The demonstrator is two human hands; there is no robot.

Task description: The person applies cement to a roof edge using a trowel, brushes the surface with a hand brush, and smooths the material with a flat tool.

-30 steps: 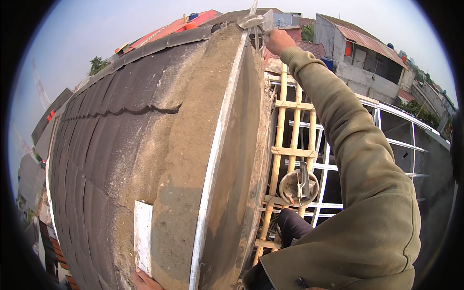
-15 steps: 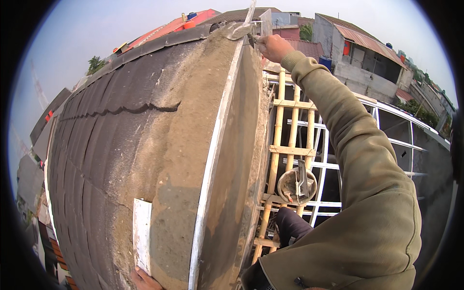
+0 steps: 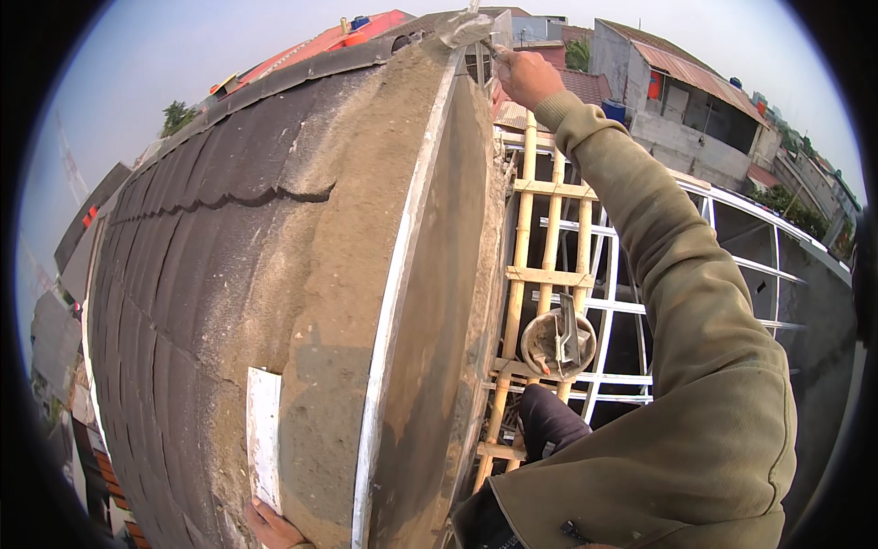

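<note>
Mortar-laying step judged in hand. Right hand [image 3: 526, 78] fingers closed on trowel handle; loaded trowel [image 3: 465, 29] just beyond fingertips, over ridge top. Left hand [image 3: 272, 526] fingers pressed on white float [image 3: 263, 435]; closure can't be told. Next move prob. needs steady tipping onto mortar bed [image 3: 352, 274].

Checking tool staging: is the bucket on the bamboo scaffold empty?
No, the bucket on the bamboo scaffold holds a trowel standing in mortar.
</note>
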